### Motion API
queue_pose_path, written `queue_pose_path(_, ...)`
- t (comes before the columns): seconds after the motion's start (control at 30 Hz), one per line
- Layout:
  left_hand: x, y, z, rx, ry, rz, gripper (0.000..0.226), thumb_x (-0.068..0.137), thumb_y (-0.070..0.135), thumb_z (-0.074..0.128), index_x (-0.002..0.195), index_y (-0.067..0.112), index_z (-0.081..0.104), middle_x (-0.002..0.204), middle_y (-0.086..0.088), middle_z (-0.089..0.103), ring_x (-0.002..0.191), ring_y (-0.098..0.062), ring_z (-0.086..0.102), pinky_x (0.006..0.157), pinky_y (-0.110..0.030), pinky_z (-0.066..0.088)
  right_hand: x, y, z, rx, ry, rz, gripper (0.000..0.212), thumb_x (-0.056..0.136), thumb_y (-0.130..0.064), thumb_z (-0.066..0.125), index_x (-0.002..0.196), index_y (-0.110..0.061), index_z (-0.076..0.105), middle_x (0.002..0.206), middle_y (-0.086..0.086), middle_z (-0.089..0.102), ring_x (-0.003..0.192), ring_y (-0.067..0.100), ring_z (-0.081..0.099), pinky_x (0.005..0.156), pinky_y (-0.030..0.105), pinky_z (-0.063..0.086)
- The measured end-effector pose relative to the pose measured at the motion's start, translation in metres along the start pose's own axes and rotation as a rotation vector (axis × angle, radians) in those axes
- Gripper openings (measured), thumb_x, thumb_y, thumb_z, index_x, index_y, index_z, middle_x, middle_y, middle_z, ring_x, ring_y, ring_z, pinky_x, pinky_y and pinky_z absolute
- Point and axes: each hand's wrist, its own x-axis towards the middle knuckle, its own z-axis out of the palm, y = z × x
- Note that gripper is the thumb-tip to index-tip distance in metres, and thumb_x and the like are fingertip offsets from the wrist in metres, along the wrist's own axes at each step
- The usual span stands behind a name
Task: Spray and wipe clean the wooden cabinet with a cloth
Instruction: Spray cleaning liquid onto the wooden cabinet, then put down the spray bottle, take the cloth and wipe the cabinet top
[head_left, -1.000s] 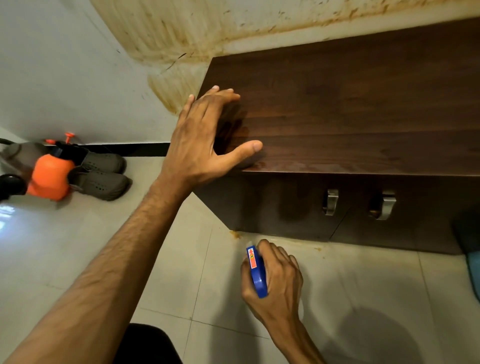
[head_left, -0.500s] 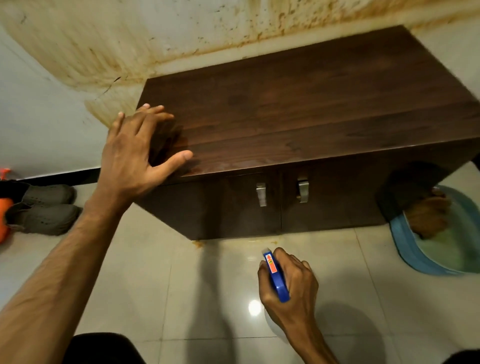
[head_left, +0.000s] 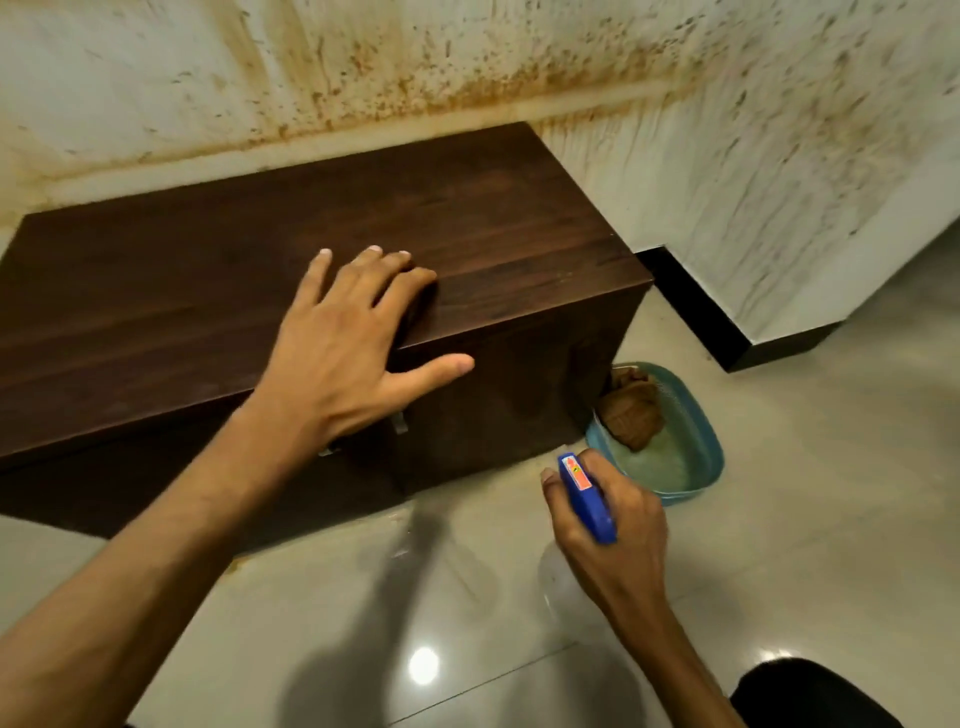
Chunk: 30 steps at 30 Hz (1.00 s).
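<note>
Stained wall (head_left: 467, 67) behind; cabinet (head_left: 182, 291) under left hand (head_left: 348, 348), right hand (head_left: 608, 514) gripping sprayer (head_left: 587, 499).

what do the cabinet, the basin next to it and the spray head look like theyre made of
Cabinet: dark brown wood or wood-look laminate, matte, with straight grain bands; which one is unclear. Basin: looks like moulded plastic, pale blue, with a smooth rounded rim. Spray head in the right hand: glossy blue, likely plastic, with an orange label.

floor (head_left: 779, 545): glossy tile | on it: cabinet (head_left: 208, 291), blue basin (head_left: 696, 431) (just beside)
</note>
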Motion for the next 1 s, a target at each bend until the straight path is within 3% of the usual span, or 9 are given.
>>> queue_pose_path(0.07,0.014,0.019,0.008,0.008,0.014,0.000,0.106,0.092,0.099,0.019,0.169,0.027,0.035,0.178,-0.008,0.034,0.168,-0.029,0.024,0.137,-0.061,0.008,0.015,0.017,-0.024,-0.018,0.039,0.043,0.026,0.090,-0.059,0.064,0.108,-0.045,0.050,0.074,-0.012,0.060,0.062,0.013,0.065,0.055,0.024,0.057)
queue_pose_path(0.2,0.029,0.025,0.012,-0.084,0.089,-0.118,0.107,0.092,0.099,0.020,0.171,0.026,0.029,0.180,-0.009,0.028,0.169,-0.031,0.019,0.137,-0.062,0.009,0.050,0.062,-0.063,-0.083,0.100,0.164,0.037,0.093,-0.055,0.070,0.111,-0.022,0.067,0.080,-0.006,0.066,0.072,0.008,0.067,0.063,0.026,0.059)
queue_pose_path(0.33,0.032,0.028,0.013,-0.106,0.117,-0.185,0.107,0.093,0.097,0.021,0.171,0.024,0.028,0.179,-0.011,0.029,0.168,-0.033,0.021,0.136,-0.063,0.012,0.074,0.096,-0.075,-0.143,0.113,0.230,0.044,0.093,-0.053,0.070,0.121,-0.019,0.067,0.089,-0.002,0.069,0.076,0.004,0.063,0.064,0.016,0.046)
queue_pose_path(0.5,0.031,0.030,0.013,-0.074,0.144,-0.166,0.106,0.094,0.096,0.024,0.170,0.021,0.030,0.176,-0.012,0.034,0.166,-0.035,0.025,0.136,-0.063,0.015,0.078,0.129,-0.066,-0.195,0.147,0.231,0.037,0.095,-0.052,0.070,0.112,-0.019,0.069,0.081,-0.001,0.066,0.070,0.005,0.058,0.060,0.017,0.040)
queue_pose_path(0.63,0.031,0.030,0.013,-0.077,0.132,-0.160,0.107,0.094,0.096,0.025,0.170,0.021,0.030,0.176,-0.013,0.034,0.167,-0.035,0.025,0.136,-0.063,0.015,0.076,0.166,-0.053,-0.249,0.055,0.349,0.035,0.091,-0.052,0.076,0.096,-0.018,0.069,0.074,0.002,0.066,0.067,0.019,0.061,0.063,0.029,0.044)
queue_pose_path(0.73,0.032,0.030,0.012,-0.096,0.130,-0.163,0.107,0.093,0.096,0.025,0.170,0.021,0.030,0.176,-0.013,0.034,0.167,-0.034,0.024,0.136,-0.062,0.015,0.071,0.180,-0.049,-0.279,-0.065,0.511,0.043,0.086,-0.045,0.083,0.114,-0.015,0.070,0.092,0.009,0.075,0.082,0.029,0.067,0.071,0.031,0.047)
queue_pose_path(0.87,0.032,0.029,0.013,-0.111,0.138,-0.161,0.107,0.093,0.096,0.026,0.169,0.021,0.032,0.175,-0.013,0.035,0.167,-0.034,0.025,0.136,-0.063,0.015,0.067,0.168,-0.068,-0.305,-0.179,0.610,0.082,0.076,-0.021,0.094,0.145,-0.007,0.052,0.135,0.020,0.066,0.117,0.038,0.064,0.087,0.035,0.049)
queue_pose_path(0.93,0.032,0.029,0.015,-0.109,0.139,-0.158,0.107,0.093,0.095,0.026,0.169,0.021,0.033,0.175,-0.013,0.036,0.167,-0.035,0.025,0.136,-0.064,0.015,0.070,0.147,-0.079,-0.345,-0.083,0.526,0.089,0.077,-0.016,0.092,0.153,-0.008,0.044,0.146,0.021,0.055,0.128,0.038,0.056,0.093,0.040,0.050)
queue_pose_path(1.0,0.033,0.028,0.016,-0.116,0.131,-0.158,0.107,0.093,0.096,0.026,0.169,0.021,0.032,0.176,-0.013,0.035,0.167,-0.034,0.024,0.135,-0.065,0.015,0.075,0.117,-0.079,-0.362,0.030,0.341,0.071,0.085,-0.012,0.083,0.147,-0.013,0.049,0.139,0.012,0.057,0.122,0.029,0.058,0.089,0.035,0.050)
